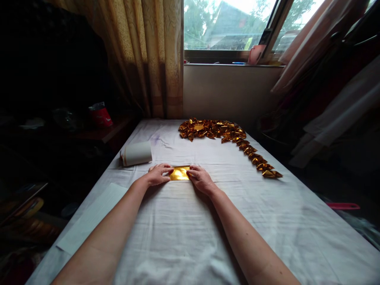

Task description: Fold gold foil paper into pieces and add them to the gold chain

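Observation:
A small sheet of gold foil paper lies flat on the white cloth of the table, folded into a narrow strip. My left hand presses its left end with curled fingers. My right hand pins the right end, fingers pressed down on the paper. Both forearms reach in from the bottom of the view.
A pile and trailing row of folded gold paper pieces lies at the far right of the table. A white roll sits at the left edge, a white sheet nearer me. A red container stands on a dark side shelf.

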The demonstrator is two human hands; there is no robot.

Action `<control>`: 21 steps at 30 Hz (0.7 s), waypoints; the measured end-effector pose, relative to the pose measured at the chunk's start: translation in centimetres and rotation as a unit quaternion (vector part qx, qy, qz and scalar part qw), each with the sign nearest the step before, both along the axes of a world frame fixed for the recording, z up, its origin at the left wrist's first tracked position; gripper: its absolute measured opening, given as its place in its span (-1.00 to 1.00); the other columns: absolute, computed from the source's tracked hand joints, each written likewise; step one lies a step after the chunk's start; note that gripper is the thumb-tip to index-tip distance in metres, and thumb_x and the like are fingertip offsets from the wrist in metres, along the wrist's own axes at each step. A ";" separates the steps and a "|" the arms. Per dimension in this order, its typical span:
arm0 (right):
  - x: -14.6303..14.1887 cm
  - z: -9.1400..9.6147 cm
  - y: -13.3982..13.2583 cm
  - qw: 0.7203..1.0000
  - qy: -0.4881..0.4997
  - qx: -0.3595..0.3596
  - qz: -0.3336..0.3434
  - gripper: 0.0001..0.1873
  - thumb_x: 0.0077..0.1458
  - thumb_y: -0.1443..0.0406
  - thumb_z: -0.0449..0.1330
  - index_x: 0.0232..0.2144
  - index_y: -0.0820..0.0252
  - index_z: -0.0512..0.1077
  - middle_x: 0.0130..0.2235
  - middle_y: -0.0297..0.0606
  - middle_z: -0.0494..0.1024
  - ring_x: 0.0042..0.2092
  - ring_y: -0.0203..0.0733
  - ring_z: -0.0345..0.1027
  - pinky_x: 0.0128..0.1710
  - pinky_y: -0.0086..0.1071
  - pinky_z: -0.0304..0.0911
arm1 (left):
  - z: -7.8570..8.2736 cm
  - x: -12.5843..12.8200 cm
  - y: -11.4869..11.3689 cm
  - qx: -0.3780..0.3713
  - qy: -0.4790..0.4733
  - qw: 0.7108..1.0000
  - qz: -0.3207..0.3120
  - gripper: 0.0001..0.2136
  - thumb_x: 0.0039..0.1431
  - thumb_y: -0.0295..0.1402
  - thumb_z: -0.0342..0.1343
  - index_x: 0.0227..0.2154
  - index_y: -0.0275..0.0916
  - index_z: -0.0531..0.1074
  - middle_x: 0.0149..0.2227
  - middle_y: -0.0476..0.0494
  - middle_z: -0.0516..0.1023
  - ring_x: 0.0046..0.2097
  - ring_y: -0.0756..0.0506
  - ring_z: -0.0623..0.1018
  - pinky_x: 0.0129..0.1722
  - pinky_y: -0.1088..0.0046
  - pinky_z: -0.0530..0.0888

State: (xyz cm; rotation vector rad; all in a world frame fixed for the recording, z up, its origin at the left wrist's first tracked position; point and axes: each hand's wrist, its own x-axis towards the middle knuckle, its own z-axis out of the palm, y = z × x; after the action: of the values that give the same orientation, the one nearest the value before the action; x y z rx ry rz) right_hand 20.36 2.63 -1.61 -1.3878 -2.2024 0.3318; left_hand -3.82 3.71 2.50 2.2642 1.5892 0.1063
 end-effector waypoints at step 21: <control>-4.6 2.3 -3.3 0.977 -0.175 -0.111 0.044 -0.26 0.29 -0.06 -0.14 0.35 0.24 0.00 0.39 -0.10 -0.09 0.41 -0.04 -0.29 0.34 0.05 -0.34 | -0.5 -0.1 -0.2 0.013 -0.011 1.000 -0.007 -0.51 0.12 -0.18 0.09 0.15 0.02 0.36 0.26 -0.06 0.30 0.28 -0.20 0.26 0.29 0.15 0.10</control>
State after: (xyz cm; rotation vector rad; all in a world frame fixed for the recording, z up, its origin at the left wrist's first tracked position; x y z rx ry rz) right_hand 15.74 -0.66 0.69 -1.5690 -2.5851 0.4011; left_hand -3.96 3.48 2.04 2.2844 1.5701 0.1493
